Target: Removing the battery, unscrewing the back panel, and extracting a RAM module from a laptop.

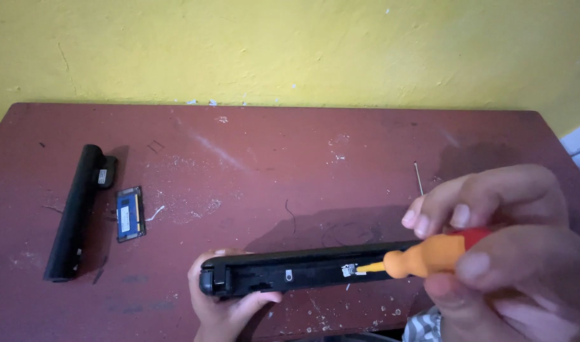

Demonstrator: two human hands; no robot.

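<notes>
— Held in the right hand (511, 253): screwdriver (429, 253), orange and red handle.
— Gripped by the left hand (229, 304): black laptop (290, 272). Far left of it, black battery (74, 212), blue memory card (129, 213). Underneath, reddish-brown table (290, 158); beyond, yellow wall (290, 44).

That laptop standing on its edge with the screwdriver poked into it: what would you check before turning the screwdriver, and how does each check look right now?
1. Laptop steadied: ok, the left hand grips its left end, propping it on edge on the table.
2. Screwdriver gripped: ok, the right hand wraps the orange and red handle.
3. Tip seated in a screw: cannot tell, the tip meets a small metal part, too small to see.
4. Battery out of the way: ok, it lies apart at the far left.
5. Small blue circuit board safe: ok, flat beside the battery.
</notes>
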